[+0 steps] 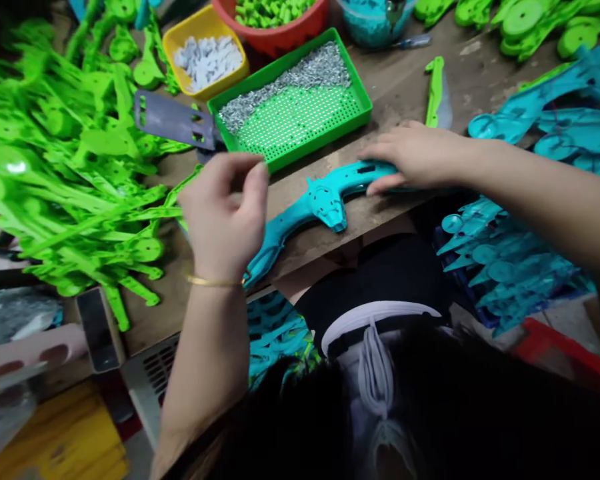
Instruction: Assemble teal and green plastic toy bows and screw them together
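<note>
A curved turquoise plastic part (326, 200) lies along the front edge of the brown table (300, 250). My right hand (405, 157) rests on its right end, fingers bent over it. My left hand (225, 217) is above the part's left end, thumb and fingers curled towards each other; whether its fingertips hold something small is hidden. Just behind the part stands a green perforated tray (300, 157) with small silvery metal pieces (325, 63). A dark grey plastic piece (175, 119) leans by the tray's left end.
Green plastic parts (70, 153) are heaped at the left. Behind the tray stand a yellow bin (167, 47), a red bowl (270, 41) and a clear tub (375, 33). Turquoise parts (570, 123) pile up at the right. A phone (97, 327) lies at the lower left.
</note>
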`<act>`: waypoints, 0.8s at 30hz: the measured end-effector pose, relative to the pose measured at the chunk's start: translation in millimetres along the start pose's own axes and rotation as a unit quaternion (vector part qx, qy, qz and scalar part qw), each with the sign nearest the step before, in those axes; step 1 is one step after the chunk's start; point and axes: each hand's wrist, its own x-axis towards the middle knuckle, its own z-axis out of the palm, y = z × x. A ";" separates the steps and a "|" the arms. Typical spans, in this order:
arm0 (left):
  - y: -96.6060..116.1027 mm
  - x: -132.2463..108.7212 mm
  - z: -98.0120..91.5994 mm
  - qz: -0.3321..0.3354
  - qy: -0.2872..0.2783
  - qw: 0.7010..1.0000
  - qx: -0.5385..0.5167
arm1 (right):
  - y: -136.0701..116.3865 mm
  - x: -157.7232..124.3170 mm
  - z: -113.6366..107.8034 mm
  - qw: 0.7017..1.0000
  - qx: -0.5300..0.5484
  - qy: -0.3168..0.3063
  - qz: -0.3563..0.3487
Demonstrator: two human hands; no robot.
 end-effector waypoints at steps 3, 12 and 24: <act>15.7 38.6 44.3 0.047 -0.123 0.990 -0.045 | -9.2 -20.0 -32.4 0.997 -0.015 0.047 0.061; 34.6 53.2 188.2 0.049 -0.209 0.952 -0.218 | -9.1 -103.7 3.2 0.870 0.077 0.341 0.347; 62.2 29.8 161.2 0.113 -0.294 0.948 0.034 | -8.6 -95.3 29.1 0.916 0.060 0.270 0.292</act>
